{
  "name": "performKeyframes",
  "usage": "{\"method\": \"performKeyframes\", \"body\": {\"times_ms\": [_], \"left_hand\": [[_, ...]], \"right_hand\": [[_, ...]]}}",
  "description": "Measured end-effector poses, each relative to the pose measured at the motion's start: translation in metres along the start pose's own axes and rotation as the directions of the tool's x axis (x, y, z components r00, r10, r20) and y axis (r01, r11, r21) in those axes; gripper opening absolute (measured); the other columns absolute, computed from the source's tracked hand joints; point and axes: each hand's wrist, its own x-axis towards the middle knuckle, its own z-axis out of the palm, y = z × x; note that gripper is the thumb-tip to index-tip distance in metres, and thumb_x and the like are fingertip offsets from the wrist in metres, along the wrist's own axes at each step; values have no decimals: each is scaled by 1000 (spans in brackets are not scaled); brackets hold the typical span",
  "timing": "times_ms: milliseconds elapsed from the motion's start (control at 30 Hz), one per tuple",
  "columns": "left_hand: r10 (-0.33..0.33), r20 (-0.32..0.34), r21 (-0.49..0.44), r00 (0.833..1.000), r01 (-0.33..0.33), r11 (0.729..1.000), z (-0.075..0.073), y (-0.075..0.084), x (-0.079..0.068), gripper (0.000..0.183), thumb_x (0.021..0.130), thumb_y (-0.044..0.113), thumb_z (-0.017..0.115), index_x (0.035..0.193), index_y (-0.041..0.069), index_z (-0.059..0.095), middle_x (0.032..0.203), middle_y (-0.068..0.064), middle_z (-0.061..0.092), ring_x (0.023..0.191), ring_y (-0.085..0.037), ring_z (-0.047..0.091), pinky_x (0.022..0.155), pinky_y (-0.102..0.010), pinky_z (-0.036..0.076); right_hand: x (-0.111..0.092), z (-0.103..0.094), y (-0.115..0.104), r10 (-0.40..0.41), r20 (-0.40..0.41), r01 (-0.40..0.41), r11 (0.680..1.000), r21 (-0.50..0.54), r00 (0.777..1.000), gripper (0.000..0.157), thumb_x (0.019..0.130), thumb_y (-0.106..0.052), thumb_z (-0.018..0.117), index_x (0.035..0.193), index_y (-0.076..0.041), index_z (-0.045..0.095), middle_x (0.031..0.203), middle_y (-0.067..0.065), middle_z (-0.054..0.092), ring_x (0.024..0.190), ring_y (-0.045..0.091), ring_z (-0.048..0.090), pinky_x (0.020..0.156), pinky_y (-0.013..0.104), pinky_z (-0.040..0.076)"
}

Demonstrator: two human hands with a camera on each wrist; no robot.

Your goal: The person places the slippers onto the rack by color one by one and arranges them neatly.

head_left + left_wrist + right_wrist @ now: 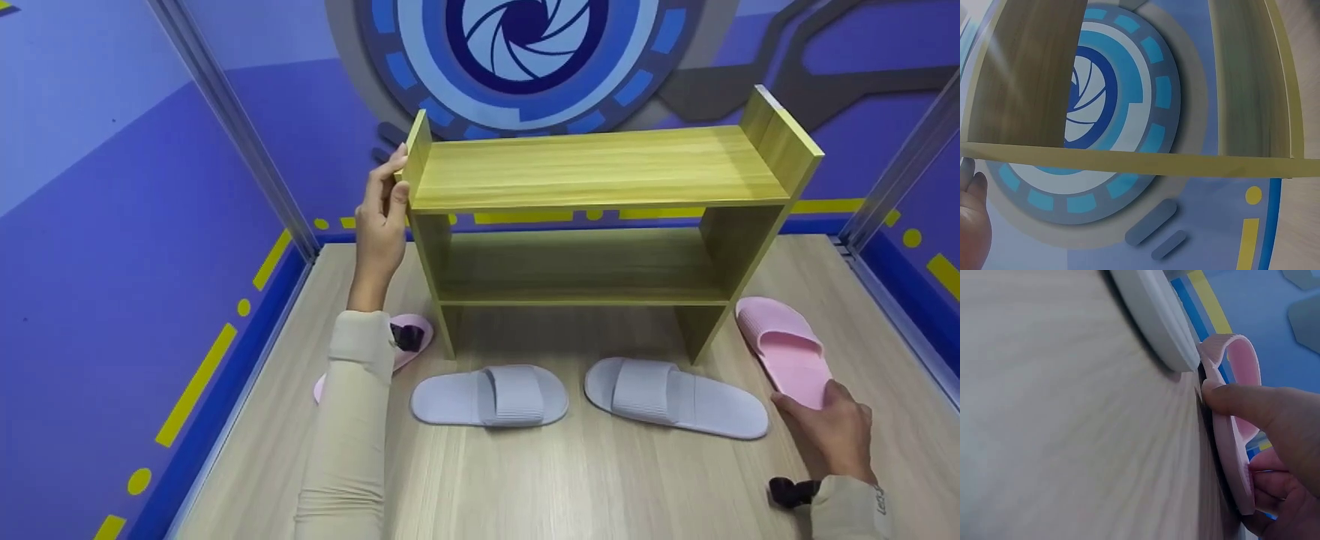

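A yellow wood-grain shoe rack (585,266) with raised side panels stands on the floor. My left hand (382,221) holds the upper front corner of its left panel; the left wrist view catches only part of the hand (974,216) beside the panel edge. At the right, my right hand (836,431) grips the heel end of a pink slipper (799,367). In the right wrist view the thumb lies on one side of this slipper (1230,444), fingers on the other. Behind my left sleeve lies a second pink slipper (416,352), partly hidden.
Two grey slippers, one left (450,401) and one right (720,409), lie sideways in front of the rack. A blue patterned wall (292,150) rises behind it, and side walls flank the wood-grain floor (540,487).
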Motion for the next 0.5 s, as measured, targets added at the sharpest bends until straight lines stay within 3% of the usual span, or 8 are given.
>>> {"method": "performKeyframes", "body": {"times_ms": [200,267,500], "left_hand": [[24,0,10,1000,-24,1000,-1,-1,0,36,101,23,44,133,5,49,148,-6,47,136,-11,44,111,-29,38],[27,1,13,1000,-27,1000,-1,-1,0,37,101,24,44,133,5,49,148,-6,47,136,-11,44,111,-29,38],[17,3,18,1000,-17,1000,-1,0,0,39,101,26,45,133,4,49,148,-6,46,136,-11,43,111,-28,38]], "right_hand": [[3,-1,0,105,58,-110,991,75,993,97,83,-43,71,145,15,22,145,39,24,136,52,28,112,59,25],[4,-2,0,144,80,-151,984,91,986,102,84,-45,69,148,11,14,149,37,18,139,51,22,114,58,21],[4,-3,4,197,108,-212,967,142,974,107,82,-51,70,151,1,7,154,30,9,144,45,12,117,55,17]]}}
